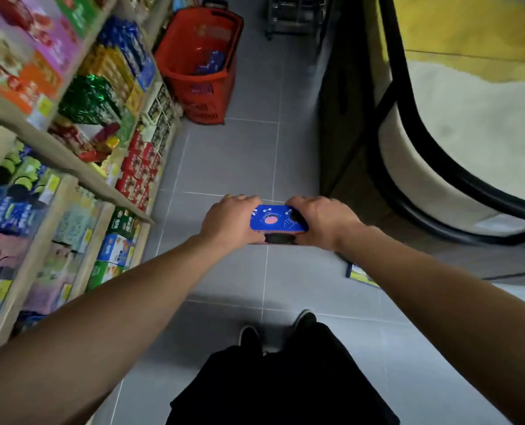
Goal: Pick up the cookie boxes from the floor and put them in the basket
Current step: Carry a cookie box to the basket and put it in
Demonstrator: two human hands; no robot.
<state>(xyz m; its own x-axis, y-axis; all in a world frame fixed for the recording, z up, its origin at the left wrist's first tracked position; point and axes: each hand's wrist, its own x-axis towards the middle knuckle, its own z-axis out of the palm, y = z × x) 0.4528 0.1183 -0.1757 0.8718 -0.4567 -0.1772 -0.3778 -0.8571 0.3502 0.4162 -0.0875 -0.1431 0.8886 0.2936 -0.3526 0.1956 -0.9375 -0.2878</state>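
A blue cookie box (275, 219) with a pink round mark is held above the grey floor in the middle of the aisle. My left hand (231, 218) grips its left end and my right hand (322, 218) grips its right end. More boxes seem to be stacked under it, mostly hidden by my hands. Ahead on the left stands the red basket (175, 61), with several blue boxes (209, 63) inside. Another box (358, 275) lies on the floor at the right, partly hidden by my right forearm.
Shelves (71, 167) packed with boxed goods run along the left side. A dark counter and a large white bin with a black frame (439, 167) close off the right. A black trolley (295, 16) stands at the far end. My feet (273, 329) stand on grey tiles.
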